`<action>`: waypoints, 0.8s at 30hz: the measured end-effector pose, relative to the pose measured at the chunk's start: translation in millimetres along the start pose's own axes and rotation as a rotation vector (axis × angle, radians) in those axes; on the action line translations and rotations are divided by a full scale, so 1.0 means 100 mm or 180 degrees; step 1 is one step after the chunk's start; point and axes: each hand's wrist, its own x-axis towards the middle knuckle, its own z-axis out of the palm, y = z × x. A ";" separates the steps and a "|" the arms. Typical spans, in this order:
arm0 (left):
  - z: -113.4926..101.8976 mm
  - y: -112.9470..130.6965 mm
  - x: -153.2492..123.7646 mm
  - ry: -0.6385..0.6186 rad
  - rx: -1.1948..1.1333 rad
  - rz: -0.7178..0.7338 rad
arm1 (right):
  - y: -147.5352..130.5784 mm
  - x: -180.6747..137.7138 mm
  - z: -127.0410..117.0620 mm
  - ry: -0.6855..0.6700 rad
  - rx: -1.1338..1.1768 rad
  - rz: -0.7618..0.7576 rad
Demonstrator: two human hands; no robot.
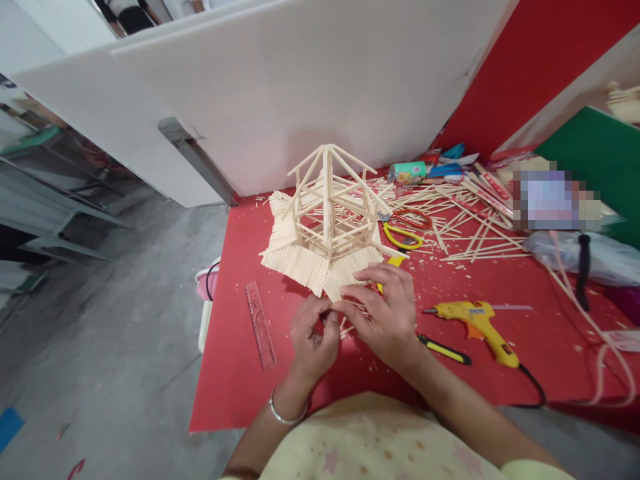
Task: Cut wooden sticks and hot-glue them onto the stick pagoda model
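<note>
A model pavilion (327, 223) built of thin wooden sticks stands on the red table (240, 380), with a star-shaped stick base and an open roof frame. My left hand (313, 337) and my right hand (385, 313) meet just in front of its near edge. Both are closed in a pinch on short wooden sticks (345, 319) held between their fingertips. A silver bangle (285, 415) circles my left wrist.
A clear ruler (260, 325) lies left of my hands. A yellow glue gun (477, 327) and a yellow-black tool (443, 349) lie to the right. Yellow-handled and red-handled scissors (403, 233), loose sticks (475, 227) and a can (407, 172) crowd the far right. White boards (310, 80) stand behind.
</note>
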 end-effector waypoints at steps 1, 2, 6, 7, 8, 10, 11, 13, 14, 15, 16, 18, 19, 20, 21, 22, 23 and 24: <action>0.00 0.00 0.00 0.0004 -0.0008 0.0004 | 0.00 0.00 0.00 0.0005 -0.0002 -0.0004; 0.00 0.00 0.00 0.0010 -0.0018 0.0009 | 0.00 0.00 0.00 0.0012 -0.0003 -0.0007; 0.00 0.00 0.00 0.0026 -0.0030 0.0011 | 0.00 0.00 0.01 0.0035 -0.0002 0.0007; 0.00 0.00 0.00 0.0029 -0.0029 0.0005 | 0.00 0.00 0.01 0.0034 -0.0005 0.0012; 0.01 0.00 0.00 0.0034 -0.0028 0.0002 | 0.00 0.00 0.01 0.0032 -0.0008 0.0018; 0.01 0.00 0.01 0.0049 -0.0033 0.0008 | 0.00 0.00 0.01 0.0024 -0.0010 0.0020; 0.01 0.00 0.01 0.0050 -0.0040 0.0014 | 0.00 0.00 0.01 0.0024 -0.0009 0.0019; 0.01 -0.01 0.01 0.0047 -0.0062 0.0012 | 0.00 0.00 0.01 0.0024 -0.0016 0.0014; 0.01 -0.01 0.00 0.0046 -0.0075 0.0004 | 0.00 0.00 0.01 0.0025 -0.0021 0.0010; 0.01 -0.01 0.00 0.0042 -0.0086 -0.0009 | 0.00 0.00 0.01 0.0025 -0.0024 0.0011; 0.01 -0.01 0.00 0.0043 -0.0097 -0.0021 | 0.00 -0.01 0.01 0.0021 -0.0025 0.0013; 0.01 -0.02 -0.01 0.0039 -0.0112 -0.0053 | 0.00 -0.01 0.01 0.0023 -0.0028 0.0015; 0.01 -0.02 -0.02 0.0031 -0.0115 -0.0067 | 0.01 -0.01 0.01 0.0024 -0.0029 0.0015; 0.01 -0.02 -0.02 0.0024 -0.0115 -0.0085 | 0.01 -0.01 0.01 0.0023 -0.0033 0.0015; 0.01 -0.03 -0.02 0.0026 -0.0113 -0.0102 | 0.01 -0.01 0.01 0.0027 -0.0037 0.0013; 0.01 -0.03 -0.02 0.0030 -0.0115 -0.0114 | 0.01 -0.01 0.01 0.0033 -0.0042 0.0010; 0.01 -0.03 -0.02 0.0034 -0.0118 -0.0119 | 0.01 -0.01 0.01 0.0034 -0.0045 0.0009; 0.01 -0.03 -0.02 0.0041 -0.0120 -0.0119 | 0.01 -0.01 0.01 0.0035 -0.0046 0.0007</action>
